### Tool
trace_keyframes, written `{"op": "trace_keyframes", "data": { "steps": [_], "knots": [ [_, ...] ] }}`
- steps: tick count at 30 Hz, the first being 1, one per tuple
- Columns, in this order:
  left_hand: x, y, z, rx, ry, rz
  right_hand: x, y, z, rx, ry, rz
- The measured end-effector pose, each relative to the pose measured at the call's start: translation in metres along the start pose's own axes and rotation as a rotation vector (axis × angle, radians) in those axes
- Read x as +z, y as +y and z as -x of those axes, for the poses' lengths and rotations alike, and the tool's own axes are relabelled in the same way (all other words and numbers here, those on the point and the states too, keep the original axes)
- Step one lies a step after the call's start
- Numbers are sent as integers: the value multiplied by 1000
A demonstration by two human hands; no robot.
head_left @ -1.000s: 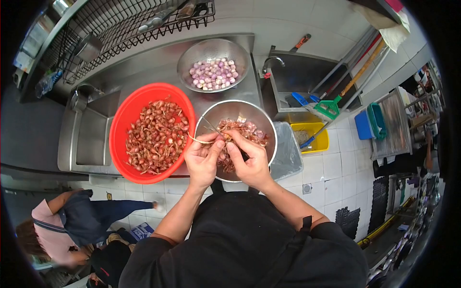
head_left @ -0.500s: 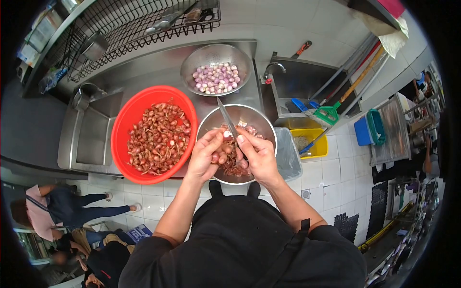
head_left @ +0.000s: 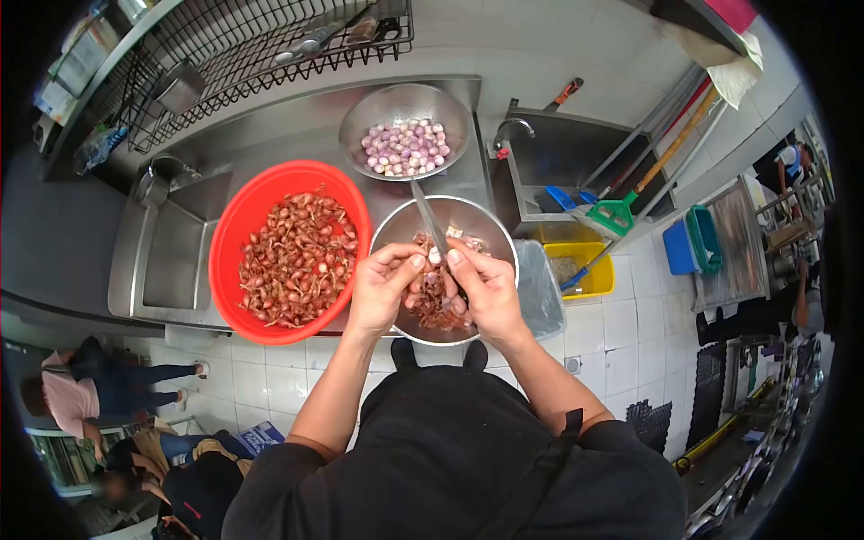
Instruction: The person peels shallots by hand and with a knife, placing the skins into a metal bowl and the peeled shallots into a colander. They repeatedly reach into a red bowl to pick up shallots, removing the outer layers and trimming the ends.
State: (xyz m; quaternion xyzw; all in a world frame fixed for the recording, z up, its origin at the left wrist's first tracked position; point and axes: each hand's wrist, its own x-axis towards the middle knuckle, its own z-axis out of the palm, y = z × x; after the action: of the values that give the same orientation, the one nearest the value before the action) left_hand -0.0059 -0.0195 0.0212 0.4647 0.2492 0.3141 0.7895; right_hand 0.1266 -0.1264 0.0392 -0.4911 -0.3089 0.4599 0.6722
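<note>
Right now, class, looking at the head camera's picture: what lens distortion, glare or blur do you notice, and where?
Head view: a fisheye lens bends the steel counter and tiled floor, with black corners around the round image. Glare shines on the empty rim of the steel bowl under the hands and on the knife blade. The red basin of unpeeled shallots stays sharp; people at the lower left edge look smeared.

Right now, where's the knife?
Head view, centre: the knife is in the right hand, blade pointing up and away over the steel bowl of peels, right of the red basin.
</note>
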Motion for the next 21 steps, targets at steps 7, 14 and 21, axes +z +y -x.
{"op": "trace_keyframes", "data": {
  "steps": [7,14,21],
  "knots": [
    [0,-7,1,23,-80,-28,6,-7,4,176,31,-182],
    [-1,3,5,74,24,-31,-34,14,-18,-69,231,271],
    [-13,-7,2,88,19,-36,-19,16,5,-26,73,195]
  ]
}}
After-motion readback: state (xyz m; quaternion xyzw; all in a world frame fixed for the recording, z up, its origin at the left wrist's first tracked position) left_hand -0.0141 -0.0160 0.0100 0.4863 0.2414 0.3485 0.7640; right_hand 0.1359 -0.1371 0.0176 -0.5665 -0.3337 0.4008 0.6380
